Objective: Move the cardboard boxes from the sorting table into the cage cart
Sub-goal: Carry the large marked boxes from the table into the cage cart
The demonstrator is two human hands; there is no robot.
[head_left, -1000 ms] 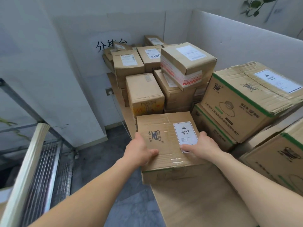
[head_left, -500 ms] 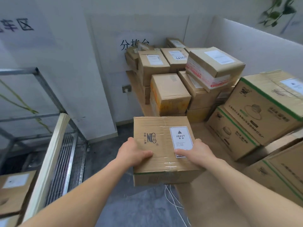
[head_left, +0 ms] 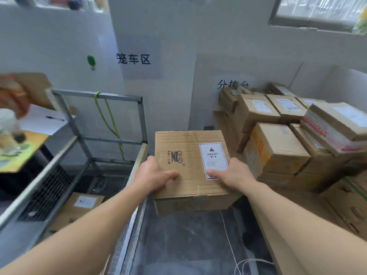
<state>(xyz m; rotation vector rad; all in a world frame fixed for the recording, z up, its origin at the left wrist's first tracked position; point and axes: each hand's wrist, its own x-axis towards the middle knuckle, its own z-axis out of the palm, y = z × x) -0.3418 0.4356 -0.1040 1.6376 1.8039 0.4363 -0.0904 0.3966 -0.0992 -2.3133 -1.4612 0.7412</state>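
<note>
The carried box (head_left: 188, 155) bears a white label (head_left: 213, 159) reading "HEAVY" under a black triangle (its smaller print is unreadable). The left grip (head_left: 153, 175) clasps its left edge and the right grip (head_left: 236, 173) its right edge, thumb on the label. The box hangs above the floor, between the worktop (head_left: 297, 195) with its stacked boxes (head_left: 278, 147) and the cage cart (head_left: 119, 98), whose side rail (head_left: 139, 165) runs just beneath the left wrist. One wall sign (head_left: 133, 58) reads "笼车区". A labelled box (head_left: 79, 205) lies inside the cart.

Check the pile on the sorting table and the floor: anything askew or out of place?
Yes. The topmost red-taped box sits tilted, overhanging the boxes beneath. Loose white string trails across the floor below the carried box, a possible trip hazard.
</note>
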